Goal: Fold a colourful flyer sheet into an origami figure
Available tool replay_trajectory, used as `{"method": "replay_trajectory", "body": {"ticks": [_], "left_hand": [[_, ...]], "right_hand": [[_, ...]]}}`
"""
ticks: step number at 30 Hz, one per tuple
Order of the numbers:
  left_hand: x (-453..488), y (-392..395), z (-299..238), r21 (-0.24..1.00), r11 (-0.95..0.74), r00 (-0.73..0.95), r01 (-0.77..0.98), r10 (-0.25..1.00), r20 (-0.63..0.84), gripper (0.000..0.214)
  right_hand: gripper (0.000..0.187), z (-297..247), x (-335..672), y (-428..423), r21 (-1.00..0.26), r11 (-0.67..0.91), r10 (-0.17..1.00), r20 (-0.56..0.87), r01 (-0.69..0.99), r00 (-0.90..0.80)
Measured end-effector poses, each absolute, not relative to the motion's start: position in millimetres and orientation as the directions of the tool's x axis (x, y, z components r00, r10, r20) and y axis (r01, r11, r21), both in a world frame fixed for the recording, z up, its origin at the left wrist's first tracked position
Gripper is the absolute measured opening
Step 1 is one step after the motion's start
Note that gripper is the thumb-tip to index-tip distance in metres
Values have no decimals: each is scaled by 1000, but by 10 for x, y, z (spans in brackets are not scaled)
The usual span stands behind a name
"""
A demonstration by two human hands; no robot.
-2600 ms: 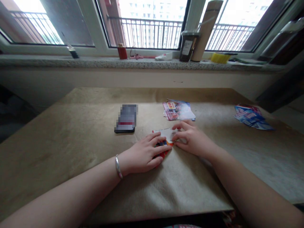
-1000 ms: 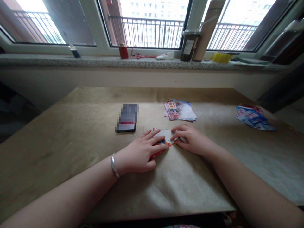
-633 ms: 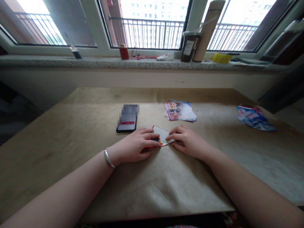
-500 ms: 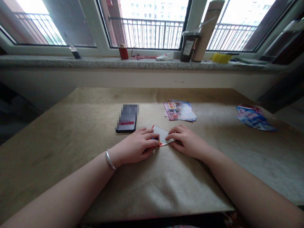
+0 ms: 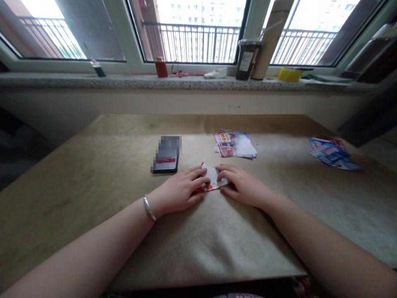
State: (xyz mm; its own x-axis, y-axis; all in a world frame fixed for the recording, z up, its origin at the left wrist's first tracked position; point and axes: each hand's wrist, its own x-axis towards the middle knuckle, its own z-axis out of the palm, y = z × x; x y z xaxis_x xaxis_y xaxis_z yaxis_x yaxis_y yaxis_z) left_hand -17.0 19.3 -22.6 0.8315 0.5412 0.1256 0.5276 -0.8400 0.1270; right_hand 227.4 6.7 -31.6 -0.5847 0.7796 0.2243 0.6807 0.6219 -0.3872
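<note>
In the head view a small folded piece of printed paper [image 5: 211, 175] lies on the table in front of me, its white side up with red along two edges. My left hand [image 5: 189, 186] holds its left part against the table, fingers stretched over it and thumb near the front edge. On the right, my right hand [image 5: 240, 184] grips the paper's right corner, with bent fingertips on top and the thumb at its near edge. Part of the paper is hidden under the fingers of both hands. A silver bracelet [image 5: 149, 208] circles my left wrist.
Beyond my left hand lies a dark phone [image 5: 167, 155], its screen blurred. Behind the paper is a pile of printed leaflets [image 5: 237, 144]. More blue and red leaflets [image 5: 335, 153] lie at the table's right. A stone windowsill [image 5: 130, 82] with several items runs behind the table [image 5: 93, 174].
My left hand has shifted slightly right over the paper. The right fingers have spread a little, and the paper's visible white part has changed shape.
</note>
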Motion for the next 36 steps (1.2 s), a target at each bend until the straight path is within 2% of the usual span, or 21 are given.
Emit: {"method": "replay_trajectory", "body": {"ticks": [8, 15, 25, 36], "left_hand": [[-161, 217, -241, 130, -819, 819, 559, 570, 71, 46], [-180, 232, -232, 160, -818, 824, 553, 565, 37, 43], [-178, 223, -223, 151, -837, 830, 526, 544, 121, 40], [-208, 249, -141, 115, -852, 845, 511, 522, 112, 38]], "right_hand": [[30, -343, 2280, 81, -354, 632, 774, 252, 689, -581], [27, -365, 2293, 79, -360, 645, 764, 283, 674, -580], [27, -348, 2296, 75, -356, 639, 768, 264, 681, -583], [29, -340, 2275, 65, -333, 651, 759, 265, 682, -595]]}}
